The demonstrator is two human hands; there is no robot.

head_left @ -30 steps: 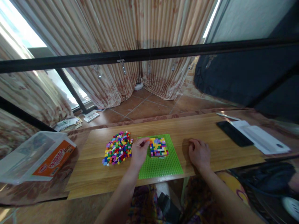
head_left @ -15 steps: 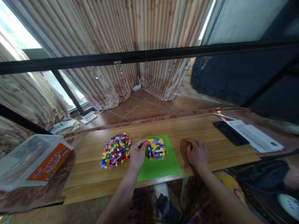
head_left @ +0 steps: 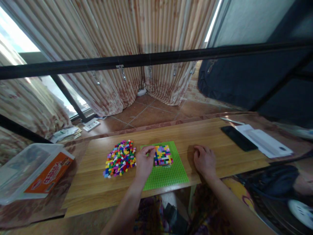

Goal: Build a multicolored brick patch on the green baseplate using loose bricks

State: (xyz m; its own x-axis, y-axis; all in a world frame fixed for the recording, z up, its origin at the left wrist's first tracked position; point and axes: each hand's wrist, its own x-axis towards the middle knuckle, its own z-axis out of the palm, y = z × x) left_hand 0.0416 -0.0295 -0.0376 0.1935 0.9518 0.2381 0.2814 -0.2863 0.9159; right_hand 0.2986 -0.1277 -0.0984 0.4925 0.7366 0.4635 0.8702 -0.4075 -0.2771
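Brick fitting seemingly being done; left hand bent at left edge of multicoloured brick block on green baseplate, right hand loosely curled on surface, either grip can't be told; careful alignment likely called for

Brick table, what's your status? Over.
Left hand at multicoloured brick block; right hand over brown wooden tabletop. Block on green studded baseplate; loose colourful brick pile apart, leftward.

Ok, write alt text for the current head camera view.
A person's left hand is at the left edge of a colourful brick square on a green board; the right hand rests on the wooden table. Loose bricks are piled left of the board, and a black phone lies farther right.
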